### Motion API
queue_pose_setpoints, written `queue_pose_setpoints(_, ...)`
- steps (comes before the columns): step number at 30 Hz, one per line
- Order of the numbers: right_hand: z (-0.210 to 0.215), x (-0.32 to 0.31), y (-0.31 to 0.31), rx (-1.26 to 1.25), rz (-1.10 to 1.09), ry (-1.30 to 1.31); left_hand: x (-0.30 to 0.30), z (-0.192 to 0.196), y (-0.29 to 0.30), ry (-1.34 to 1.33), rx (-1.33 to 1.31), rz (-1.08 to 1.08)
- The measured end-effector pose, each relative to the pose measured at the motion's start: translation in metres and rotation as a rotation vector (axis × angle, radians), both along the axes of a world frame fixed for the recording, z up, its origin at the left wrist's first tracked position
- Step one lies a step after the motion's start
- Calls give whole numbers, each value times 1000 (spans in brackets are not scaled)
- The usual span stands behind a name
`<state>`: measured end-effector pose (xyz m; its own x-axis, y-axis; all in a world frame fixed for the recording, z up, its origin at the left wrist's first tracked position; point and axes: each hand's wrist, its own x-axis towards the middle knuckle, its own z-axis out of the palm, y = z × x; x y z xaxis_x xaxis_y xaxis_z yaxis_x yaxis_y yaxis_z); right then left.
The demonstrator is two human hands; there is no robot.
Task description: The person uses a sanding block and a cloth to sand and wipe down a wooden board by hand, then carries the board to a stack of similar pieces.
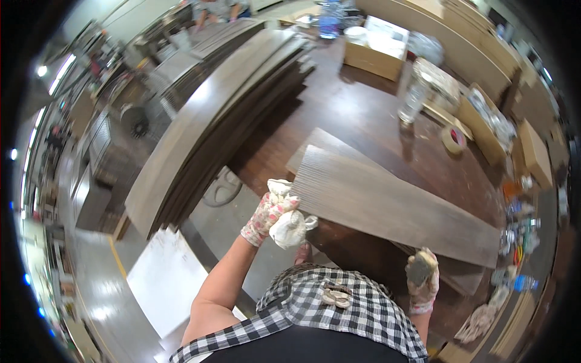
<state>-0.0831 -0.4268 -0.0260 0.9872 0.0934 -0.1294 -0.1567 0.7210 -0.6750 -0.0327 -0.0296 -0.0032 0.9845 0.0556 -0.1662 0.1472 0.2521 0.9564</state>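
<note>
A grey-brown wood plank [387, 209] lies slantwise across the dark table in front of me, over another plank [324, 144] whose far edge shows. My left hand [266, 221], in a pink-patterned white glove, is closed on a bunched white rag [289, 230] at the plank's left end. Beside the near edge, toward the right end, my right hand [425, 290] grips a dark grey pad [419, 271], perhaps a sponge. Its glove looks soiled. Whether the left fingers also touch the plank is hard to make out.
A tall stack of planks [200, 115] stands at the left. A white panel [166, 281] lies below it. Across the shiny table [363, 112] are a tape roll [453, 139], a clear bottle [411, 106] and open cardboard boxes [372, 59]. Another person [221, 11] is at the far left.
</note>
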Motion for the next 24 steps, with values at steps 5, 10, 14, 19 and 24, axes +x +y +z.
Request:
queue_pose_setpoints(5, 45, 43, 39, -421, 184, -202, -56, 5, 43, -3, -194, 261)
queue_pose_setpoints(10, 81, 102, 126, -543, 389, -454, -132, -1, 74, -139, -354, 631)
queue_pose_setpoints(14, 100, 144, 221, -354, 833, -451, -173, 10, 76, -312, -491, 905)
queue_pose_setpoints(19, 105, 167, 334, -134, 1271, -368, -220, 2, 111, -469, -257, 1116)
queue_pose_setpoints(24, 85, 188, 419, 49, 1324, -300, -235, -40, 166, -252, 413, 1244)
